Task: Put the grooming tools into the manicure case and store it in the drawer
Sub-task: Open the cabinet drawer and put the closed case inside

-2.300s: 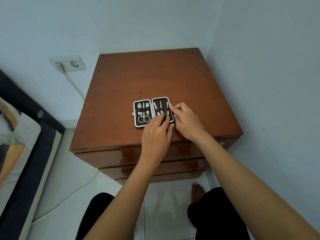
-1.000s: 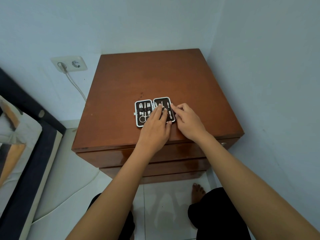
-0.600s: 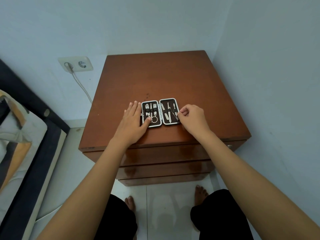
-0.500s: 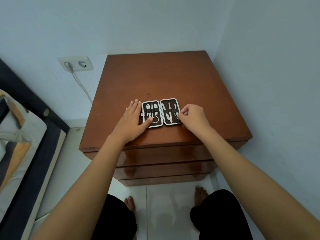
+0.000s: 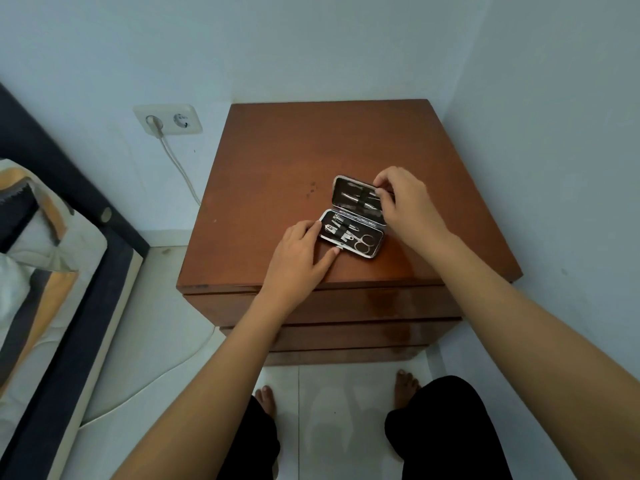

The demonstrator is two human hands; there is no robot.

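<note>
Change: half a second back the manicure case [image 5: 356,216] lay flat with its halves side by side; now it is turned, one half toward 12 o'clock and tilted up.
Case place: on the nightstand [image 5: 277,161] top, toward its 6 o'clock edge.
Count: one case, two halves; scissors [image 5: 364,241] and several small metal tools strapped inside, exact number unclear; three drawers [image 5: 381,304], all closed.
Left hand [image 5: 298,259]: fingers spread, fingertips touching the lower half's 9 o'clock end, pressing it flat.
Right hand [image 5: 405,202]: thumb and fingers pinched narrowly on the raised half's 3 o'clock end.
Also: wall socket [image 5: 168,119] with a plug at 10 o'clock.
</note>
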